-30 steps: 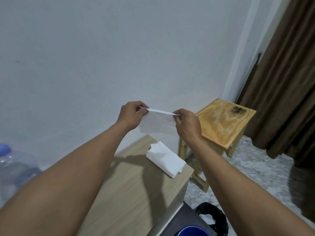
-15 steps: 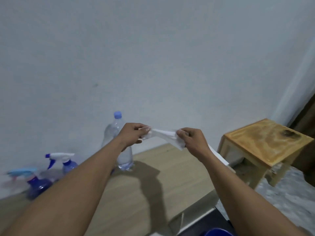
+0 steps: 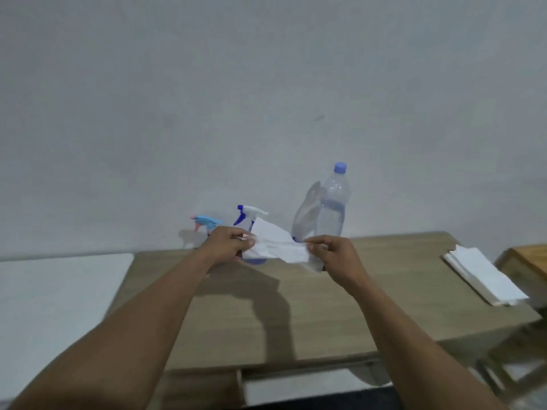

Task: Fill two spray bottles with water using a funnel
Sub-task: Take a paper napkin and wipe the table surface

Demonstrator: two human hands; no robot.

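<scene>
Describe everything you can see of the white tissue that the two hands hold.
The tissue is a thin white sheet, soft paper by its look, creased and partly folded. It is held above the wooden table, stretched between the left hand, which pinches its left end, and the right hand, which pinches its right end.

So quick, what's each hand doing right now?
Left hand: closed, pinching one end of the white tissue.
Right hand: closed, pinching the other end of the same tissue.
</scene>
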